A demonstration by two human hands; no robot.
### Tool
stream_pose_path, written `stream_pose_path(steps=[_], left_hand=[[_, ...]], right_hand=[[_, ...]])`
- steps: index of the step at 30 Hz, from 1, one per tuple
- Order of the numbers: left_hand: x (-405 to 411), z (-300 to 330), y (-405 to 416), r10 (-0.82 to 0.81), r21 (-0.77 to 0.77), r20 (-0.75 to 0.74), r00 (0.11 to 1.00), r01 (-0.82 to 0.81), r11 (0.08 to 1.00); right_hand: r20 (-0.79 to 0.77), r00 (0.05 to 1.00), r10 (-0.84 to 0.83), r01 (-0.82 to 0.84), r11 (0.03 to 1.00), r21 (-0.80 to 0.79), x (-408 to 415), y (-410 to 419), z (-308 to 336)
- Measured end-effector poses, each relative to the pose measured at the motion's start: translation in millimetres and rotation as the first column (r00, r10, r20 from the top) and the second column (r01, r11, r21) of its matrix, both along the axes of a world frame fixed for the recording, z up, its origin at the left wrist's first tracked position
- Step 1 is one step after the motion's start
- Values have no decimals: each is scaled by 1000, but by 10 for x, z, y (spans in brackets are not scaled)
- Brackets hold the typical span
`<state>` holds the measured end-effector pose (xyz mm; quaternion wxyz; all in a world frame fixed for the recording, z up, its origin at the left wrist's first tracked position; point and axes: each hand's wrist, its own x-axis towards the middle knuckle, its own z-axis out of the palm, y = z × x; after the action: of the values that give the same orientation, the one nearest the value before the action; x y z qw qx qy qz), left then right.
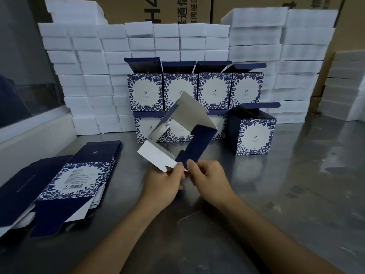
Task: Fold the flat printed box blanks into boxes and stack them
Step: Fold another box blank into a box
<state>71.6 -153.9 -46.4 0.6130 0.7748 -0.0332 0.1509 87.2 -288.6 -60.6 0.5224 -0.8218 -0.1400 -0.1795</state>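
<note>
— How much has been folded so far?

— A two-tier stack of folded boxes (178, 101) is seen at the back of the desk (296, 184), against a wall of white foam blocks (88, 76). Four boxes can be counted in the upper row; the lower row is partly hidden, so its count cannot be told. One more folded box (253, 131) stands on the desk just to the right of the stack, its top flap up.

— And the one in hand?

— A half-opened blank (177, 135) is held above the desk, its bottom flaps pinched between the curled fingers of the left hand (167, 184) and the right hand (209, 178). Its bottom is judged not yet closed.

— What is left?

— A pile of flat blanks (65, 182) lies on the desk to the left, so much folding is judged to remain.
</note>
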Motion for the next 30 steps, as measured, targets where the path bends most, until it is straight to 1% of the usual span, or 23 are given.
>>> stream_pose_path(steps=[2,6,8,12,16,19,22,26,28,30], left_hand=[[3,14,19,9,-6,0,1000,-9,1000],[6,51,45,16,20,14,1000,-16,1000],[0,45,46,3,39,20,1000,-3,999],[-6,32,39,-31,84,17,999,30,996],[-19,58,41,-64,76,6,998,64,995],[-22,75,64,-51,71,-7,999,51,996],[-11,78,98,-50,77,-17,999,52,996],[-18,89,121,-72,105,-17,997,73,992],[-20,91,128,-77,97,-19,997,79,992],[-7,82,128,-75,95,-15,997,76,993]], right_hand=[[12,1000,6,-6,999,44,17,-1,-18],[21,996,-91,86,978,191,109,-72,-20],[13,994,-106,100,969,227,144,-133,-16],[-5,996,-88,87,969,232,164,-183,-21],[-18,994,-105,106,955,277,162,-192,-15],[-18,992,-128,127,933,336,152,-214,16],[-15,987,-161,156,920,359,161,-253,61],[-55,989,-136,147,898,415,150,-294,84],[-66,987,-148,162,900,404,136,-297,85],[-59,979,-197,205,911,357,140,-297,77]])
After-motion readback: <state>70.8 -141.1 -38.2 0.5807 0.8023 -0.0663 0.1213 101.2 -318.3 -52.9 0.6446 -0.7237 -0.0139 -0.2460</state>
